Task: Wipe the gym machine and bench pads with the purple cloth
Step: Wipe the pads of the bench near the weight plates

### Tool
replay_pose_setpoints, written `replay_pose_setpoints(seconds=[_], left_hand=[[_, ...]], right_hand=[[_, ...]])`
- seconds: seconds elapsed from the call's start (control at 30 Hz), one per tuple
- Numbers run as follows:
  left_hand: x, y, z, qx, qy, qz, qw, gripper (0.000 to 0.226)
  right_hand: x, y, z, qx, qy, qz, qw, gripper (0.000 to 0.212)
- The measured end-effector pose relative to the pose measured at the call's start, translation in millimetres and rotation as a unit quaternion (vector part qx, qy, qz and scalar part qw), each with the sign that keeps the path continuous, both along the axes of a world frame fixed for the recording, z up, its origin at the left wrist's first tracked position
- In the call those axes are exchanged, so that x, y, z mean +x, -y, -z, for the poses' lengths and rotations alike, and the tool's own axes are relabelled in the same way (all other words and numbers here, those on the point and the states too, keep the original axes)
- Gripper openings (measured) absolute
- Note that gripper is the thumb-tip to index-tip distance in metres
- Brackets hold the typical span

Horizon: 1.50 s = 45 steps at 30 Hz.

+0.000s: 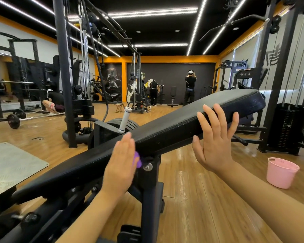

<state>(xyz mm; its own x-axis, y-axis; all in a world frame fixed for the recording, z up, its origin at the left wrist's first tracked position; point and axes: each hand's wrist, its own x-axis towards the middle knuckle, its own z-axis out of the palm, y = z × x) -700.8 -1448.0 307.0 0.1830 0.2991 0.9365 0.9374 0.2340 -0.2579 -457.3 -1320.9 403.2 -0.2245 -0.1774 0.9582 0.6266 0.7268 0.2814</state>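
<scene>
A long black bench pad (pixel 174 123) slants across the view, rising to the right. My left hand (pixel 120 163) lies flat with straight fingers against the pad's near side edge, pressing the purple cloth (pixel 138 159) onto it; only a small purple fold shows past my palm. My right hand (pixel 216 137) is spread open with fingers apart, resting against the pad's near edge further up to the right. The bench's black steel frame (pixel 149 186) stands below my hands.
A pink plastic bucket (pixel 282 172) sits on the wood floor at right. A cable machine (pixel 74 76) and weight plates (pixel 119 123) stand behind the bench, a weight stack (pixel 286 127) at far right. Several people are further back. A metal floor plate (pixel 12 163) lies at left.
</scene>
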Motion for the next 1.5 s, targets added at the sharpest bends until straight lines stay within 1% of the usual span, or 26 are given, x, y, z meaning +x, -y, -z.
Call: replay_pose_setpoints(seconds=[0.1,0.17,0.23,0.27,0.3,0.33,0.4,0.47,0.53,0.57,0.63,0.67,0.7,0.77,0.8,0.83,0.9,1.03,1.1,1.17,1.27,1.3,1.33,1.4,1.43,1.5], left_hand=[[-36,21,32,-0.008,0.07,-0.044,0.997,0.046],[-36,22,36,0.014,0.128,-0.019,0.992,0.046],[-13,15,23,0.057,0.212,0.047,0.974,0.051],[-1,10,15,0.067,0.226,0.063,0.97,0.052],[8,6,8,0.072,0.226,0.077,0.969,0.052],[11,3,4,0.071,0.205,0.08,0.973,0.052],[4,3,9,0.054,0.157,0.06,0.984,0.053],[-14,14,24,0.051,0.183,0.023,0.982,0.056],[-27,27,44,0.058,0.253,-0.003,0.966,0.058],[-31,30,50,0.066,0.284,0.004,0.957,0.057],[-27,26,43,0.11,0.373,0.062,0.919,0.054],[-21,20,35,0.127,0.391,0.087,0.908,0.057],[-11,14,26,0.138,0.376,0.105,0.91,0.057],[8,-1,15,0.134,0.297,0.115,0.938,0.052],[13,-7,13,0.131,0.272,0.122,0.946,0.049],[15,-9,11,0.129,0.252,0.121,0.951,0.047],[4,-5,14,0.112,0.213,0.085,0.967,0.046],[-44,20,47,0.086,0.218,-0.008,0.972,0.046],[-59,27,59,0.081,0.23,-0.029,0.969,0.047],[-62,28,61,0.087,0.255,-0.008,0.963,0.049],[-45,24,50,0.122,0.326,0.047,0.936,0.051],[-35,21,45,0.124,0.329,0.07,0.934,0.052],[-25,18,40,0.116,0.311,0.096,0.939,0.052],[-8,10,29,0.087,0.246,0.133,0.956,0.048],[-4,5,24,0.08,0.236,0.137,0.959,0.047],[-1,-1,16,0.084,0.26,0.122,0.954,0.045]], right_hand=[[0,-1,1,0.003,0.003,-0.001,1.0,0.051],[-1,-1,1,0.001,0.003,-0.002,1.0,0.05],[-1,-2,1,0.001,-0.001,-0.003,1.0,0.05],[-2,-2,2,0.002,-0.003,-0.003,1.0,0.05],[-2,-2,3,0.004,-0.005,-0.003,1.0,0.05],[-3,-2,3,0.005,-0.007,-0.002,1.0,0.05],[-4,-2,3,0.002,-0.013,-0.004,1.0,0.05],[-5,-1,3,-0.002,-0.018,-0.009,1.0,0.05],[-5,-1,5,-0.002,-0.015,-0.013,1.0,0.051],[-5,-2,5,0.002,-0.014,-0.012,1.0,0.051],[-5,-4,5,0.007,-0.014,-0.008,1.0,0.051],[-6,-5,5,0.006,-0.018,-0.01,1.0,0.051],[-8,-5,6,0.004,-0.025,-0.014,1.0,0.051],[-12,-5,7,0.0,-0.043,-0.024,0.999,0.051],[-14,-5,8,0.001,-0.05,-0.029,0.998,0.051],[-16,-6,8,0.003,-0.055,-0.032,0.998,0.051],[-17,-7,7,0.006,-0.06,-0.034,0.998,0.05],[-15,-9,8,0.01,-0.056,-0.034,0.998,0.049],[-14,-9,8,0.012,-0.051,-0.034,0.998,0.05],[-13,-7,8,0.009,-0.044,-0.032,0.998,0.051],[-11,-4,9,0.007,-0.036,-0.028,0.999,0.053],[-10,-4,10,0.007,-0.035,-0.027,0.999,0.053],[-11,-4,10,0.007,-0.034,-0.026,0.999,0.053],[-12,-3,9,0.002,-0.037,-0.026,0.999,0.053],[-13,-3,9,-0.001,-0.04,-0.025,0.999,0.053],[-14,-1,10,-0.007,-0.043,-0.027,0.999,0.052]])
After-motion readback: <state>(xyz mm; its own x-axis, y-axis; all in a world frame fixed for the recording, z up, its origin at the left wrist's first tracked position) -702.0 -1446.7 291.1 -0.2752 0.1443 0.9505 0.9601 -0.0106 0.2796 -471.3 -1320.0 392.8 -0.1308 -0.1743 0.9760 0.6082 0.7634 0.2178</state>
